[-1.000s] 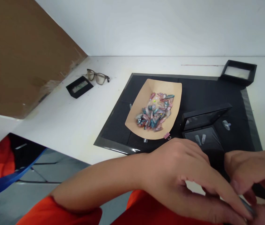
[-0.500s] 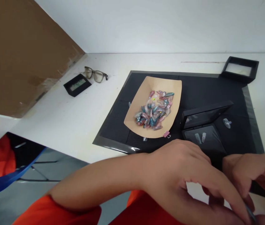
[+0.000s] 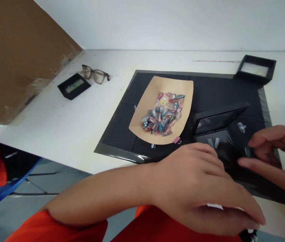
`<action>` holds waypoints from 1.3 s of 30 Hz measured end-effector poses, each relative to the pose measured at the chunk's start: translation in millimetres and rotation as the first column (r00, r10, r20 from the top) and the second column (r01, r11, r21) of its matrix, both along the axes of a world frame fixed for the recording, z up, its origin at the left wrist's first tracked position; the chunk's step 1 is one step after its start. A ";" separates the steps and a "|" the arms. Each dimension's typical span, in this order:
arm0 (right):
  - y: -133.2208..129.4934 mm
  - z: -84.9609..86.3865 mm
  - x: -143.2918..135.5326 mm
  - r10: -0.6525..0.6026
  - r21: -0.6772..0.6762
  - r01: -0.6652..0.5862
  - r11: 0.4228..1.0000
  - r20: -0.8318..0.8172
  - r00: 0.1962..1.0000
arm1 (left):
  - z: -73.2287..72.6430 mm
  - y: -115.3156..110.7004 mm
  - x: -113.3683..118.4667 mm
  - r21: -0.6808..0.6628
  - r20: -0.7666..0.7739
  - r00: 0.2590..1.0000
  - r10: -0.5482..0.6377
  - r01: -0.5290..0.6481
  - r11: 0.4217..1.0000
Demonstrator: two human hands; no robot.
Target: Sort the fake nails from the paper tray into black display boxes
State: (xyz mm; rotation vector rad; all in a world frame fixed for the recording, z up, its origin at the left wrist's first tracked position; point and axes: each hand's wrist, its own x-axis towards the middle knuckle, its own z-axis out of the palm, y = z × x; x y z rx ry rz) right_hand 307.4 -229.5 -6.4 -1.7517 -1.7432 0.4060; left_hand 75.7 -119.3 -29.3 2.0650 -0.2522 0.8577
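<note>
My left hand (image 3: 200, 188) reaches across the lower middle with thumb and fingertips pressed together. A black item with white spots (image 3: 250, 235) shows at those fingertips, partly cut off by the frame edge. At the right, my right hand (image 3: 275, 154) is blurred, with a small greenish nail tip (image 3: 247, 151) between thumb and index finger. An open black box (image 3: 220, 119) with a clear window in its lid stands between the hands; two pale nail tips (image 3: 213, 143) lie inside. Beyond it, a tan paper tray (image 3: 142, 111) holds a pile of pink, teal and clear nail tips (image 3: 161, 119).
Under the tray and box lies a black mat (image 3: 122, 117). A clear piece (image 3: 241, 127) rests right of the box. A black frame (image 3: 256, 69) stands at the back right. Glasses (image 3: 95, 74) and a small black case (image 3: 74, 86) are at the left. A pink clip (image 3: 177, 139) grips the tray.
My right hand has moved up, away from my left fingertips, towards the box, and now shows the greenish nail tip. My left fingers have drawn together. The view has shifted slightly.
</note>
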 end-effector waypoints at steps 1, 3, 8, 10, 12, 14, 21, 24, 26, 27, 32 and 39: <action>5.2 0.0 0.0 -0.026 0.040 0.021 0.999 0.125 0.992 | -0.4 -0.2 -0.2 0.013 0.002 1.000 -0.002 0.002 1.000; 13.2 -2.9 0.1 -0.033 0.073 0.013 0.997 0.285 0.958 | -1.2 0.3 -1.0 0.044 -0.005 1.000 -0.008 0.008 0.999; 17.6 -19.4 4.1 0.104 -0.037 -0.097 0.995 0.317 0.943 | -2.2 2.3 -3.4 0.105 -0.028 0.999 -0.019 0.021 0.994; 16.8 -23.7 6.7 0.123 -0.061 -0.110 0.992 0.310 0.943 | -1.9 2.3 -4.1 0.103 -0.058 0.998 -0.035 0.041 0.994; 15.7 -25.6 9.0 0.123 -0.073 -0.106 0.992 0.306 0.944 | -1.3 2.2 -4.9 0.098 -0.086 0.995 -0.052 0.060 0.993; 14.3 -26.3 10.9 0.124 -0.067 -0.108 0.992 0.313 0.942 | -0.4 2.2 -5.8 0.095 -0.111 0.991 -0.069 0.079 0.992; 10.3 -28.3 14.9 0.130 -0.042 -0.124 0.991 0.328 0.936 | 2.2 3.3 -6.9 0.136 -0.215 0.968 -0.127 0.159 0.978; 12.0 -29.5 13.2 0.107 -0.032 -0.102 0.994 0.320 0.941 | 2.0 3.5 -6.5 0.142 -0.237 0.961 -0.142 0.179 0.974; 13.6 -30.4 10.6 0.088 -0.050 -0.076 0.996 0.304 0.949 | 1.4 3.3 -6.4 0.139 -0.237 0.957 -0.167 0.203 0.969; 14.4 -30.8 9.2 0.078 -0.063 -0.062 0.996 0.296 0.952 | 1.0 3.1 -6.4 0.138 -0.235 0.956 -0.178 0.214 0.967; 14.8 -31.2 4.0 0.024 -0.091 0.002 0.996 0.278 0.960 | -0.5 3.2 -6.3 0.140 -0.220 0.960 -0.173 0.206 0.968; 13.1 -23.3 1.8 0.019 -0.168 0.009 0.986 0.167 0.986 | -1.9 4.6 -5.8 0.141 -0.215 0.960 -0.179 0.212 0.967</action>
